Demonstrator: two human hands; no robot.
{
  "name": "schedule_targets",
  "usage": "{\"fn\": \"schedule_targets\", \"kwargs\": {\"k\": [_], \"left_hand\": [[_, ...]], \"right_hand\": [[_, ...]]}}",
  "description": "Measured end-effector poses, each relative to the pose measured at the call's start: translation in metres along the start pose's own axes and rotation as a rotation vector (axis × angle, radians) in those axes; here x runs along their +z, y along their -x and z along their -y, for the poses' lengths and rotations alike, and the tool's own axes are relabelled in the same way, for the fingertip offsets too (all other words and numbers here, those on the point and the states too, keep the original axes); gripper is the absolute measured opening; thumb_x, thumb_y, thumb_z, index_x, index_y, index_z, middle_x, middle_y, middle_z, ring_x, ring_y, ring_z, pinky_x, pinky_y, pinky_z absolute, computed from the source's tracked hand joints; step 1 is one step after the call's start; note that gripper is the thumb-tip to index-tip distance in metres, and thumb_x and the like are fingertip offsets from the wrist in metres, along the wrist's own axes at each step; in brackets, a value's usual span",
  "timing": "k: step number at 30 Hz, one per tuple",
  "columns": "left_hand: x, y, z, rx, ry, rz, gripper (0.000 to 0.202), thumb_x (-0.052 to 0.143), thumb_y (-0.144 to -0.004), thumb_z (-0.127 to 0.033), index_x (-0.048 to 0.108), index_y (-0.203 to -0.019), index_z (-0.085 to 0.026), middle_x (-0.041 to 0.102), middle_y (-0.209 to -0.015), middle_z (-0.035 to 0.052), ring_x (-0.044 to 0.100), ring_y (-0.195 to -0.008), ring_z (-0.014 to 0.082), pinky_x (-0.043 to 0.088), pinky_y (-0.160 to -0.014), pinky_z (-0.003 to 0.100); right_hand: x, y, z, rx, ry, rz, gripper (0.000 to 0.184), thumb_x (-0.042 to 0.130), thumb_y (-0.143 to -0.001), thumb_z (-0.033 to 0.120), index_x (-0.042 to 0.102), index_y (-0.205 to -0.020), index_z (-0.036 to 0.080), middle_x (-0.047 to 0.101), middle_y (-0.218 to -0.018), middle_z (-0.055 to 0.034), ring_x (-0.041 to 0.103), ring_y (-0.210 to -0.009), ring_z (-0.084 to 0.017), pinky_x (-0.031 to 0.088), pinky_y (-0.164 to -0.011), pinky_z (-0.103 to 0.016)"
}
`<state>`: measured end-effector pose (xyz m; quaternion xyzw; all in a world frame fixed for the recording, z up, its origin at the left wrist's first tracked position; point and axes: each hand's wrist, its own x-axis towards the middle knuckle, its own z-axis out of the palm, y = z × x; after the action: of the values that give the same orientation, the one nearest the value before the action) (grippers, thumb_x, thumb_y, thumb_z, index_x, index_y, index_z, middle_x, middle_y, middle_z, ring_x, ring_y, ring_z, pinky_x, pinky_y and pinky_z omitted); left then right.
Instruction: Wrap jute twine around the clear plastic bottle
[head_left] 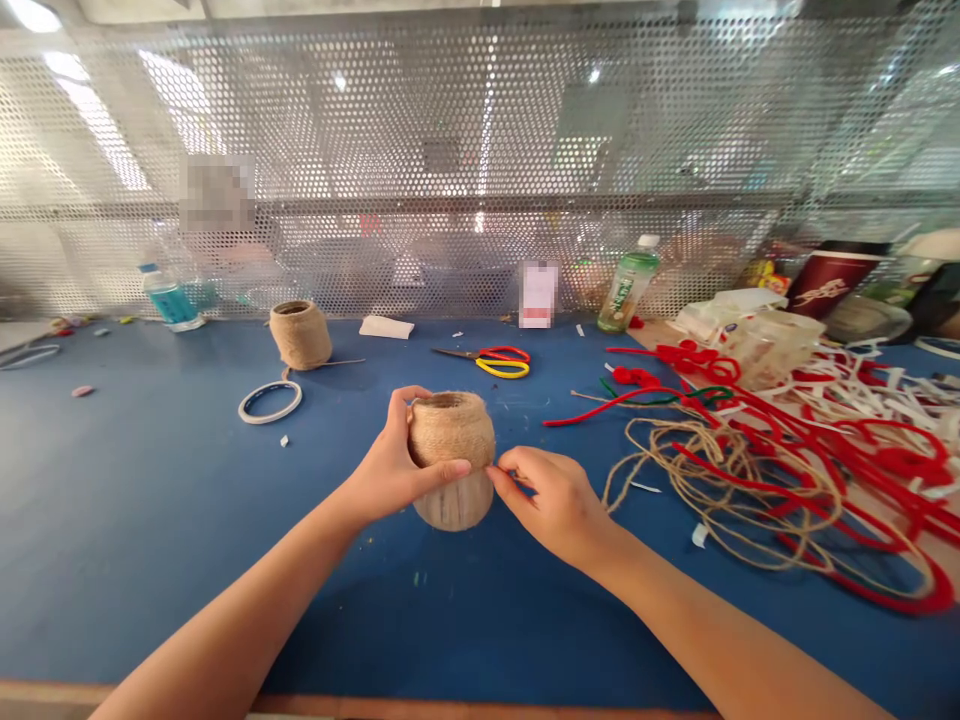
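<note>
A rounded jar (454,505) has jute twine (457,435) wound around its upper half, while its lower part is bare. My left hand (390,460) is wrapped round the jar from the left, thumb across the front. At the jar's right side my right hand (555,500) pinches the twine where it meets the wound band. A loose heap of the same twine (705,470) lies to the right of that hand. Farther back on the left stands another jar (301,337), covered in twine, with a loose end beside it.
Scissors (504,362) with red and yellow handles lie beyond the jar. A tape roll (270,403) is at left. Bottles (628,285) (172,300) stand near the perforated metal screen (450,120). Red fuzzy stems (892,430), paper scraps and a dark red cup (836,280) crowd the right.
</note>
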<state>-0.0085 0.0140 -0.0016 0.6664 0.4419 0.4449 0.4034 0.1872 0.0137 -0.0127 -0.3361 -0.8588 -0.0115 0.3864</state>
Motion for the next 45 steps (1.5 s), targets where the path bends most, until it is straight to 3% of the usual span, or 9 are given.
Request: {"fn": "schedule_targets", "kwargs": {"k": [4, 9, 13, 18, 24, 36, 39, 45], "left_hand": [[-0.005, -0.002, 0.001, 0.011, -0.041, 0.049, 0.065, 0.069, -0.066, -0.04, 0.025, -0.11, -0.023, 0.045, -0.102, 0.0045, 0.048, -0.094, 0.0192, 0.042, -0.081, 0.034], [-0.009, -0.004, 0.005, 0.051, -0.055, 0.068, 0.075, 0.077, -0.055, -0.037, 0.026, -0.109, -0.022, 0.043, -0.111, 0.0073, 0.045, -0.102, 0.0222, 0.041, -0.085, 0.035], [-0.009, -0.004, 0.007, 0.036, -0.064, 0.029, 0.071, 0.077, -0.055, -0.035, 0.029, -0.106, -0.023, 0.046, -0.104, 0.0044, 0.047, -0.093, 0.0184, 0.043, -0.078, 0.031], [-0.009, -0.004, 0.005, 0.062, 0.011, 0.058, 0.066, 0.078, -0.054, -0.031, 0.031, -0.1, -0.023, 0.051, -0.091, 0.0001, 0.05, -0.083, 0.0147, 0.043, -0.07, 0.025], [-0.015, -0.007, 0.007, 0.109, -0.117, 0.023, 0.062, 0.078, -0.052, -0.035, 0.034, -0.094, -0.022, 0.047, -0.078, -0.0028, 0.045, -0.07, 0.0116, 0.038, -0.059, 0.022], [-0.017, -0.008, 0.01, 0.171, -0.168, 0.022, 0.06, 0.075, -0.052, -0.037, 0.033, -0.091, -0.021, 0.042, -0.079, -0.0025, 0.04, -0.07, 0.0123, 0.034, -0.061, 0.024], [-0.017, -0.008, 0.01, 0.174, -0.142, 0.036, 0.06, 0.075, -0.053, -0.036, 0.032, -0.092, -0.021, 0.042, -0.081, -0.002, 0.04, -0.072, 0.0124, 0.035, -0.062, 0.024], [-0.013, -0.006, 0.007, 0.152, -0.081, 0.088, 0.059, 0.07, -0.058, -0.03, 0.031, -0.102, -0.022, 0.045, -0.097, 0.0021, 0.046, -0.085, 0.0157, 0.04, -0.071, 0.026]], "right_hand": [[0.001, -0.001, 0.0, 0.071, -0.021, 0.033, 0.022, 0.046, -0.084, 0.02, 0.047, -0.063, 0.018, 0.05, -0.053, 0.0019, 0.041, -0.045, -0.007, 0.033, -0.047, -0.02], [0.001, -0.002, 0.0, 0.117, -0.065, 0.045, 0.021, 0.046, -0.084, 0.02, 0.049, -0.063, 0.018, 0.051, -0.053, 0.0018, 0.041, -0.044, -0.007, 0.032, -0.046, -0.02], [0.0, -0.002, 0.001, 0.085, -0.093, 0.059, 0.021, 0.046, -0.085, 0.02, 0.049, -0.064, 0.017, 0.051, -0.054, 0.0012, 0.043, -0.046, -0.007, 0.033, -0.048, -0.02], [-0.003, -0.003, -0.002, 0.007, -0.126, 0.086, 0.018, 0.048, -0.084, 0.019, 0.049, -0.066, 0.016, 0.05, -0.055, 0.0011, 0.042, -0.047, -0.008, 0.033, -0.048, -0.02], [-0.006, -0.005, -0.008, -0.015, -0.163, 0.131, 0.016, 0.047, -0.083, 0.019, 0.048, -0.067, 0.017, 0.048, -0.055, 0.002, 0.037, -0.046, -0.007, 0.032, -0.047, -0.02], [-0.005, -0.006, -0.008, 0.071, -0.205, 0.14, 0.016, 0.047, -0.081, 0.019, 0.048, -0.065, 0.017, 0.047, -0.054, 0.0026, 0.039, -0.046, -0.007, 0.032, -0.047, -0.02], [-0.005, -0.007, -0.008, 0.12, -0.24, 0.157, 0.016, 0.048, -0.081, 0.019, 0.048, -0.064, 0.017, 0.047, -0.054, 0.0025, 0.04, -0.048, -0.007, 0.033, -0.048, -0.02], [-0.002, -0.007, -0.014, 0.357, -0.362, 0.2, 0.021, 0.057, -0.077, 0.027, 0.045, -0.063, 0.017, 0.046, -0.056, 0.0031, 0.041, -0.052, -0.008, 0.036, -0.049, -0.021]]}}
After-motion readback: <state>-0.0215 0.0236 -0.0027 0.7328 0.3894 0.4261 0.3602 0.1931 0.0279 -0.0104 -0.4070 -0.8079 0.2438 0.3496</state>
